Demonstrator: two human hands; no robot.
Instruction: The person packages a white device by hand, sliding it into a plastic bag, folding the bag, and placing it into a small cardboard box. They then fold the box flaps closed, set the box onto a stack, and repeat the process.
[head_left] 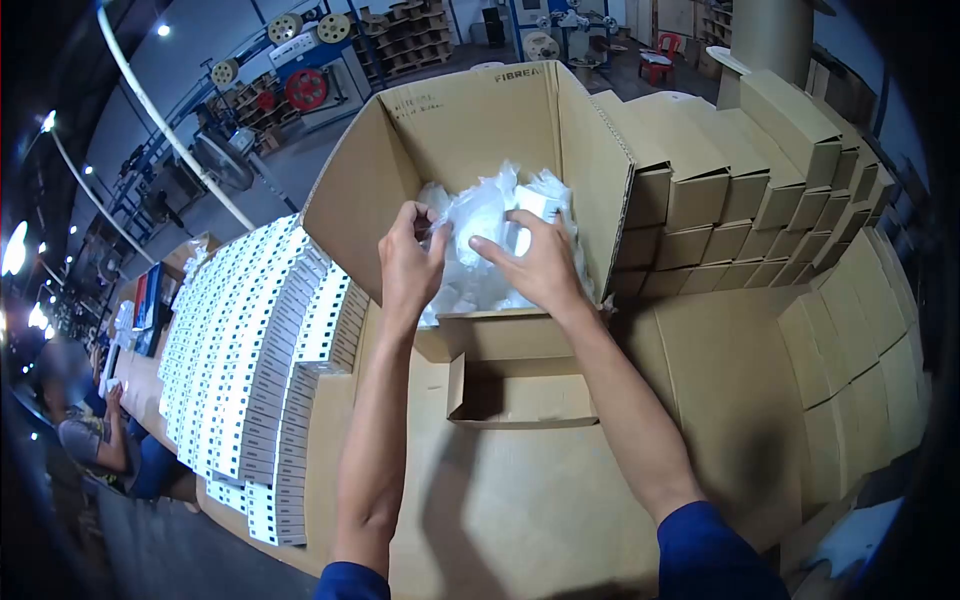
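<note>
A large cardboard box (400, 250) stands with its flaps raised, filled with clear plastic bags (475, 215), some with white items inside. Curled at the bags' left side, my left hand (412, 258) pinches a bag's plastic between thumb and fingers. My right hand (540, 262) reaches into the box from the right, thumb and index finger spread apart beside the same bag. A white item (536, 207) in plastic lies just beyond its fingers. Below the big box, a small open cardboard box (525, 392) rests on the cardboard-covered table.
Rows of stacked white boxes (235, 340) line the left side. Brown cartons (735, 215) are piled at the right, with more cartons (860, 350) along the right edge. A person (95, 430) sits at the far left. Machines with reels (305, 90) stand behind.
</note>
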